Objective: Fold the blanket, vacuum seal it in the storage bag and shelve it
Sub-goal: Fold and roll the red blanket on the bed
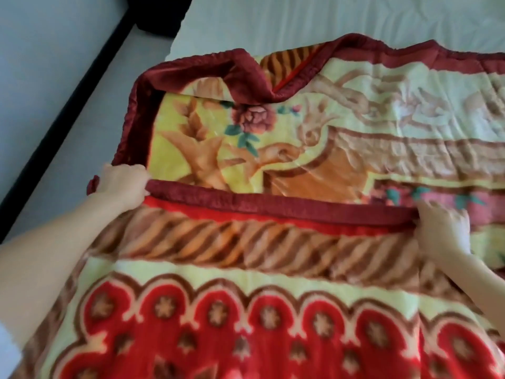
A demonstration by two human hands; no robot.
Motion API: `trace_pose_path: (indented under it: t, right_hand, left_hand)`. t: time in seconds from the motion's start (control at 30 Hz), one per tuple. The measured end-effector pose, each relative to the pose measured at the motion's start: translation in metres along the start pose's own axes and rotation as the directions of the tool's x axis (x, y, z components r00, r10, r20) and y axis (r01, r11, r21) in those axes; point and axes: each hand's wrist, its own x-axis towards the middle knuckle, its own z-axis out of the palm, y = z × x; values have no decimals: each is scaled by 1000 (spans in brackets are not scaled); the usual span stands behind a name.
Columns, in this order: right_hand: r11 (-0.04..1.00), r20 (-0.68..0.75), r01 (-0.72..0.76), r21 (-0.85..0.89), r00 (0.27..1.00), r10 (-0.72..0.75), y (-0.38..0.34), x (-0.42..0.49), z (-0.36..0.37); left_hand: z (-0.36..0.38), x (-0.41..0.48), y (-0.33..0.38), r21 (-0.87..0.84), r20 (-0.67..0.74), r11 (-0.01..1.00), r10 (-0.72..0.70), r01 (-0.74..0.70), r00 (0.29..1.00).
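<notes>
Nearest the camera, the red-and-cream patterned fold of the blanket (246,310) drapes toward the viewer, its maroon satin hem (273,205) running left to right across the view. Each end of that hem is held: the left hand (123,184) curls its fingers round the corner, while the right hand (442,225) pinches the hem farther along, its fingers partly spread. Beyond the hem lies the rest of the blanket, spread on the white bedsheet (328,20), its far edge rumpled and turned back. Judging by this, the held hem must travel straight away from the person to meet that far edge, both hands moving evenly.
</notes>
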Motion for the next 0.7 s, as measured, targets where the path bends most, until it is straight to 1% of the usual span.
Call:
trace_pose_path:
  t: [0.03, 0.07, 0.13, 0.2, 0.27, 0.37, 0.47, 0.5, 0.53, 0.57, 0.6, 0.63, 0.67, 0.7]
  right_hand:
    - [1000, -62, 13, 11, 998, -12, -14, 19, -8]
    - [1000, -72, 20, 13, 997, -19, -28, 39, -14]
    - [1000, 3, -7, -23, 1000, 7, -52, 70, -14]
    - [995, 67, -58, -80, 996, 63, -62, 85, -3]
    - [984, 79, -108, -140, 990, 120, -64, 87, 9]
    - [968, 124, -148, -201, 977, 175, -67, 89, 18]
    - [953, 187, -239, -185, 944, 273, -66, 93, 18]
    - [953, 200, -257, -160, 937, 287, -49, 101, 33]
    - [956, 223, -280, -92, 929, 294, -16, 121, 71]
    - [955, 248, -279, -96, 923, 294, 7, 136, 97]
    - [960, 251, -258, -112, 927, 279, 17, 142, 105]
    - [960, 256, -247, -132, 927, 274, 15, 142, 98]
    - [964, 240, -219, -151, 938, 251, -2, 133, 79]
    - [960, 226, -144, -242, 954, 200, -27, 118, 53]
  left_hand:
    - [-2, 2, -12, 0, -27, 998, -55, 55, 998]
    - [-5, 5, -22, -2, -50, 996, -92, 92, 995]
    - [-10, 13, -31, -3, -104, 992, -122, 123, 987]
    - [-13, 23, -28, 21, -142, 993, -110, 115, 984]
    - [-9, 30, -19, 31, -139, 995, -90, 95, 986]
    - [1, 37, -8, -31, -188, 995, -96, 92, 978]
    - [8, 42, -3, -89, -236, 993, -93, 74, 967]
    - [8, 45, -1, -115, -244, 992, -85, 58, 966]
    - [7, 48, 1, -135, -248, 990, -74, 42, 966]
    - [6, 51, 3, -144, -239, 989, -64, 30, 969]
    - [5, 54, 5, -143, -219, 989, -59, 28, 974]
    - [5, 57, 7, -137, -186, 990, -59, 34, 981]
    - [6, 60, 9, -130, -144, 990, -69, 50, 987]
    - [7, 62, 11, -120, -103, 990, -86, 74, 991]
